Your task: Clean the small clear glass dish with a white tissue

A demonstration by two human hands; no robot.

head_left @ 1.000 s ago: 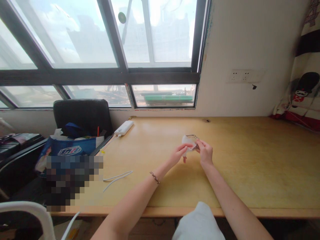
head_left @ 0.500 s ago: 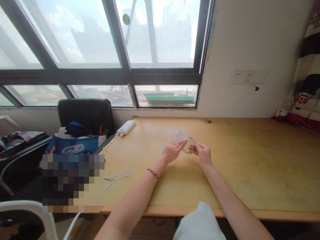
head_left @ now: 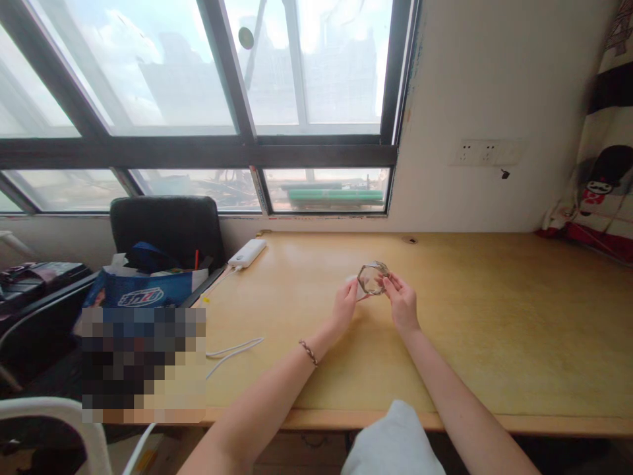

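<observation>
Compared with the earlier frame, the white cloth [head_left: 363,289] has been lowered from above the left hand [head_left: 345,305] to beside the metallic ring [head_left: 360,281]. The ring's opening is now turned more fully toward the camera. The left fingers are closed on the cloth at the ring's left side; whether the ring is also gripped by them cannot be told. The ring's right side is pinched between the thumb and fingers of the right hand [head_left: 405,306]. The ring is held above the table [head_left: 494,323], well apart from the white power bank [head_left: 248,253].
</observation>
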